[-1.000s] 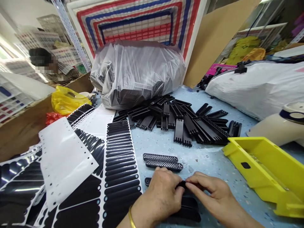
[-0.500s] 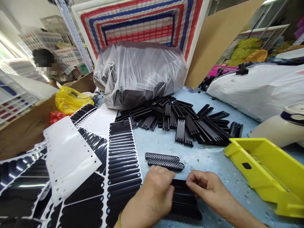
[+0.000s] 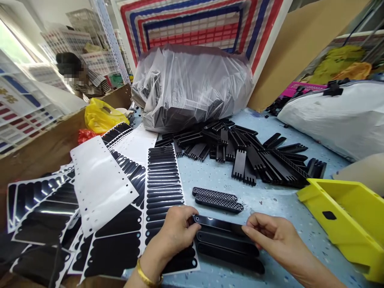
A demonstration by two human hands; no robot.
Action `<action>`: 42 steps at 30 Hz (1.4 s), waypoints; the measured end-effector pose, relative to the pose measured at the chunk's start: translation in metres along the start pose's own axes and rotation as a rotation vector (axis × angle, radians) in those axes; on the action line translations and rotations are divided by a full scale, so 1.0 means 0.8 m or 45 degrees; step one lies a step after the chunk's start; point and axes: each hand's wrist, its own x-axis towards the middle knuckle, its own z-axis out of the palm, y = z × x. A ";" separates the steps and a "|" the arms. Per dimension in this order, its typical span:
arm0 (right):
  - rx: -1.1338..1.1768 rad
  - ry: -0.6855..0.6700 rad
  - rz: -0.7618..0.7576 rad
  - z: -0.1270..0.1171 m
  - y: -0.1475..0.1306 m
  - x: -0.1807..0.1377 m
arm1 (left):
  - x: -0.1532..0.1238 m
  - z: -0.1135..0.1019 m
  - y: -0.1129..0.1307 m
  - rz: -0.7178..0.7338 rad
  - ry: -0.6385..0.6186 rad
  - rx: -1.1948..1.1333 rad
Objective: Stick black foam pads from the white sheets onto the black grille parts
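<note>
My left hand [image 3: 179, 229] pinches the left end of a glossy black adhesive strip [image 3: 220, 224], which has a small hole near that end. At its other end my right hand [image 3: 271, 234] holds it between thumb and fingertips. The strip is stretched out level between both hands. Just below it, two smooth black plastic bars [image 3: 229, 256] lie side by side on the table; whether the strip touches a bar beneath it I cannot tell. Beyond the hands lie two black bars with a lattice face [image 3: 220, 202]. A sheet of black strips [image 3: 163, 176] lies beside my left hand.
A heap of black plastic pieces [image 3: 264, 156] lies before a filled translucent bag [image 3: 192, 88]. To the right stands a yellow bin [image 3: 339, 224]. More strip sheets and a white backing sheet [image 3: 100, 184] cover the left side. A person [image 3: 84, 78] sits at far left.
The left hand has moved left from above the bars to the strip's left end, baring the strip between the hands. The right hand still pinches the right end. The view has shifted slightly.
</note>
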 end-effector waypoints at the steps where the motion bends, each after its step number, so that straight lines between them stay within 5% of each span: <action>1: -0.011 -0.019 -0.002 -0.001 -0.004 -0.001 | 0.000 -0.001 0.000 -0.009 -0.004 -0.005; 16: -0.306 0.045 -0.381 -0.018 -0.067 -0.035 | 0.002 -0.004 0.000 0.036 -0.028 0.080; 20: -0.298 0.045 -0.383 -0.026 -0.068 -0.036 | -0.002 -0.015 -0.001 -0.001 -0.041 -0.139; 24: -0.245 -0.034 -0.315 -0.028 -0.069 -0.039 | -0.014 -0.028 0.007 -0.003 0.219 -0.337; 28: -0.179 -0.046 -0.281 -0.022 -0.063 -0.043 | -0.025 -0.028 0.026 -0.118 0.103 -0.561; 33: -0.039 0.048 -0.210 -0.022 -0.038 -0.034 | -0.032 -0.018 0.034 -0.277 0.111 -0.870; 36: -0.003 0.259 -0.156 -0.038 -0.026 -0.024 | -0.034 -0.017 0.030 -0.328 0.184 -0.996; 39: -0.207 0.440 -0.367 -0.051 -0.032 -0.022 | -0.034 -0.017 0.029 -0.354 0.161 -1.059; 42: -0.528 0.426 -0.915 -0.040 -0.058 -0.028 | -0.034 -0.015 0.035 -0.359 0.106 -1.093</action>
